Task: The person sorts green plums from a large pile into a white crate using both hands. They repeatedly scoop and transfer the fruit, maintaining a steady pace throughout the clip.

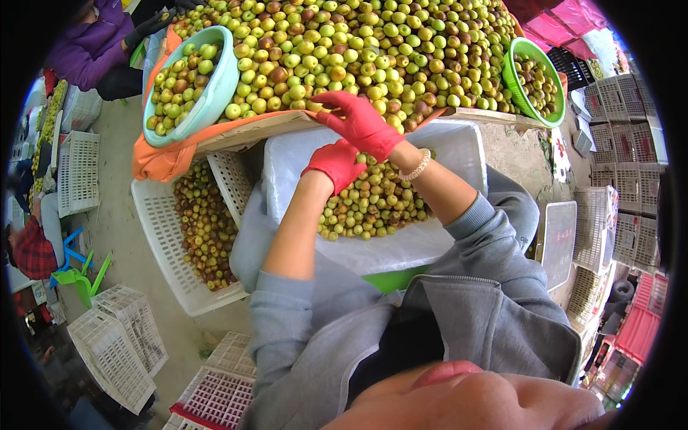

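Both hands wear red gloves. My right hand (357, 124) is at the near edge of a heap of green and reddish jujubes (322, 54), its fingers apart and pointing left, with no fruit seen in it. My left hand (334, 165) is just below it, over the lined crate, fingers bent under the right hand; whether it holds a fruit is hidden. Under the hands a crate with a white plastic liner (376, 258) holds a pile of jujubes (371, 204). Left of it, a white perforated crate (161, 242) holds browner jujubes (204, 231).
A pale turquoise basin (228, 70) and a green basket (559, 102), both with jujubes, stand at the heap's sides. An orange cloth (161, 161) and a wooden board (258, 129) edge the heap. Stacked crates (623, 140) stand right. Another person's dark-gloved hand (153, 27) is upper left.
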The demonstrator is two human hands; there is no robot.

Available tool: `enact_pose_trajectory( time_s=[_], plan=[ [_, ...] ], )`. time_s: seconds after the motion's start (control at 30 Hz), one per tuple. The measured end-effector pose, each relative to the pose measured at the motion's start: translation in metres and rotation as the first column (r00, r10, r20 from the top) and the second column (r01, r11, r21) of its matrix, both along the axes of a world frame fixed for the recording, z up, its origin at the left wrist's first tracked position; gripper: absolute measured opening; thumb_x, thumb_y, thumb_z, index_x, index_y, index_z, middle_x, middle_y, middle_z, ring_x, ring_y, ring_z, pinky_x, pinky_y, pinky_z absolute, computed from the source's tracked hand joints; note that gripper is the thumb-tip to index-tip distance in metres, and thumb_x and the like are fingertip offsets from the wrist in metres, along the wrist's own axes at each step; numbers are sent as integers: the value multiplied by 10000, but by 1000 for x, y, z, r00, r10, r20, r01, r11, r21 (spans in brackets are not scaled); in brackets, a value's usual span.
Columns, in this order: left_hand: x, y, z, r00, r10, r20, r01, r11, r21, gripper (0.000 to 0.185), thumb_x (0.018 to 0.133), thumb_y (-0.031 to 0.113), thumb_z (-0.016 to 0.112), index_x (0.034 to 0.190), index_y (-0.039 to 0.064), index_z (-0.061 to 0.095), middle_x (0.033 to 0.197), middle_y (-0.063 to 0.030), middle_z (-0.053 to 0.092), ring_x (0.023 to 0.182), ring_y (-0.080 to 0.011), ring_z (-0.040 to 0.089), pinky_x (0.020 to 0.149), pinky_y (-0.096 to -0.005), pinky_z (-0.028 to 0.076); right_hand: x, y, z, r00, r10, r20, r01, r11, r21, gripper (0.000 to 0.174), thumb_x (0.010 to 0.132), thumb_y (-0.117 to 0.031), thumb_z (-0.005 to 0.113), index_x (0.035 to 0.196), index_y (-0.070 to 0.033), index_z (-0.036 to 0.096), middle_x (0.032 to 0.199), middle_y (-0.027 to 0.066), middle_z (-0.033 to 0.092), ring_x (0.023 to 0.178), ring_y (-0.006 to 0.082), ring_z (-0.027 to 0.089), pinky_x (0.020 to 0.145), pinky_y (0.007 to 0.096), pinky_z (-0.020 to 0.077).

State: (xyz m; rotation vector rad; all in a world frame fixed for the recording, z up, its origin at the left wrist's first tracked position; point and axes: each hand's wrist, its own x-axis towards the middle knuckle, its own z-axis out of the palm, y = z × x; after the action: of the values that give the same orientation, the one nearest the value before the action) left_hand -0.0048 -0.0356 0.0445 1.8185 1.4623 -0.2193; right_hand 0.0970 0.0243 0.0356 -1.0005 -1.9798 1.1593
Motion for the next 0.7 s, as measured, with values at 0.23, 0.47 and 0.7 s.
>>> enact_pose_trajectory(
  time_s=[0.23, 0.47, 0.7],
  plan=[
    [0, -4, -22, 993, -65, 98, 34, 958, 285, 458, 864, 321, 599, 1263, 121, 497, 1200, -166, 559, 1029, -351, 589, 888, -443, 484, 180, 50, -54, 608, -511, 608, -2, 765, 645, 236, 776, -117, 591, 1012, -105, 601, 914, 125, 610, 828, 314, 600, 706, 413, 501],
    [-5, -5, -16, 998, -38, 52, 29, 986, 162, 497, 867, 344, 581, 1293, 114, 470, 1286, -163, 512, 1134, -366, 521, 948, -434, 445, 167, 67, -35, 729, -414, 545, 168, 881, 443, 166, 858, -210, 551, 961, -100, 619, 834, 162, 643, 794, 339, 646, 681, 454, 508],
    [2, -2, -17, 995, -37, 94, 20, 984, 176, 493, 866, 349, 580, 1290, 119, 481, 1278, -166, 516, 1127, -361, 526, 944, -431, 447, 239, 123, -10, 626, -664, 410, 462, 738, 491, 296, 883, -145, 456, 1098, -131, 659, 992, 165, 664, 901, 365, 633, 777, 430, 509]
  ],
)
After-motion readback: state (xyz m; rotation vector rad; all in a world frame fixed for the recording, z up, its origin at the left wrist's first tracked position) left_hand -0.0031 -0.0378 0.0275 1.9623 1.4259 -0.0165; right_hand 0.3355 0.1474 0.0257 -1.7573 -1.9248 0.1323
